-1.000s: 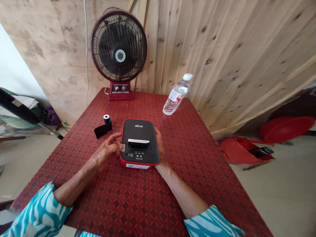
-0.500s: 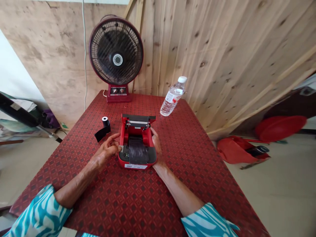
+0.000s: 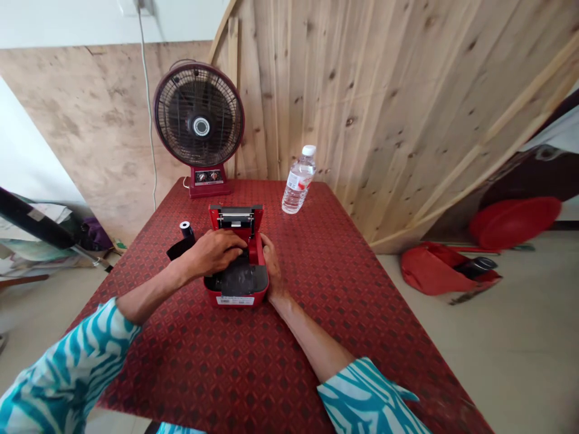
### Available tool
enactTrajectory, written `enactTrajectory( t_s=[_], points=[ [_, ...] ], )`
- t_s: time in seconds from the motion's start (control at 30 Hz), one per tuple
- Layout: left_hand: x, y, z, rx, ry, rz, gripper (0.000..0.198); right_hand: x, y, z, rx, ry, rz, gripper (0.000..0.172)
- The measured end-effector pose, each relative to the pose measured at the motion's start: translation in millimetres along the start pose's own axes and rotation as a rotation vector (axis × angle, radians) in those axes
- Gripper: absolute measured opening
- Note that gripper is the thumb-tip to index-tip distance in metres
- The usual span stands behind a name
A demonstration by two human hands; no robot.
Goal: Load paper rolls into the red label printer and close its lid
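A small red and black label printer (image 3: 237, 299) stands on the table with its lid (image 3: 236, 216) raised. Out of its compartment, a black strip (image 3: 237, 281) lies across the front edge. My left hand (image 3: 218, 252) reaches over the left wall, fingers bent down into the compartment onto the black roll there, which the hand mostly hides. Along the right wall my right hand (image 3: 274, 268) grips the printer's side, thumb and fingers partly out of sight. Left of the printer stands a second black roll (image 3: 186, 229) with a white core, its loose end curling forward.
A clear water bottle (image 3: 298, 181) stands at the back right of the patterned red table (image 3: 289, 361). At the back left is a dark red fan (image 3: 201, 126) before the wooden wall. A red bag (image 3: 429, 268) lies on the floor at right.
My left hand has moved from the printer's left side up and over into the compartment. My right hand keeps its place on the right side. The view has shifted slightly.
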State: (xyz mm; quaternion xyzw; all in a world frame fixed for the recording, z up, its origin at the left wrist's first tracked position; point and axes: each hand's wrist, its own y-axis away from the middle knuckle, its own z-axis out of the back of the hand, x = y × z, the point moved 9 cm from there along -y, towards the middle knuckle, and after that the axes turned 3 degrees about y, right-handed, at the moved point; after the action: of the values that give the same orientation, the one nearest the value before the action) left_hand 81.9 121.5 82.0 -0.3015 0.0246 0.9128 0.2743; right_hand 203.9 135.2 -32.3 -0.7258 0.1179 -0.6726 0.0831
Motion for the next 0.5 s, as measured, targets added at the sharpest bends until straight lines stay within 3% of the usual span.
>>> enactTrajectory(
  t_s=[0.07,0.17,0.37,0.5],
  points=[
    [2.9,-16.8,-16.9,0.177,-0.216,0.028,0.023,3.0,0.8,-0.2,0.008,-0.021,-0.019,0.051],
    [13.3,-28.3,-27.2,0.269,-0.335,0.099,0.018,6.8,0.9,-0.9,0.015,-0.043,-0.022,0.054],
    [16.5,-25.7,-26.2,0.296,-0.339,0.111,0.021,9.4,-0.7,-1.9,0.023,-0.048,0.009,0.054],
    [-1.8,-14.0,-9.5,0.202,-0.246,0.039,0.033,7.8,-0.3,-1.9,0.018,-0.066,-0.004,0.053]
  ],
)
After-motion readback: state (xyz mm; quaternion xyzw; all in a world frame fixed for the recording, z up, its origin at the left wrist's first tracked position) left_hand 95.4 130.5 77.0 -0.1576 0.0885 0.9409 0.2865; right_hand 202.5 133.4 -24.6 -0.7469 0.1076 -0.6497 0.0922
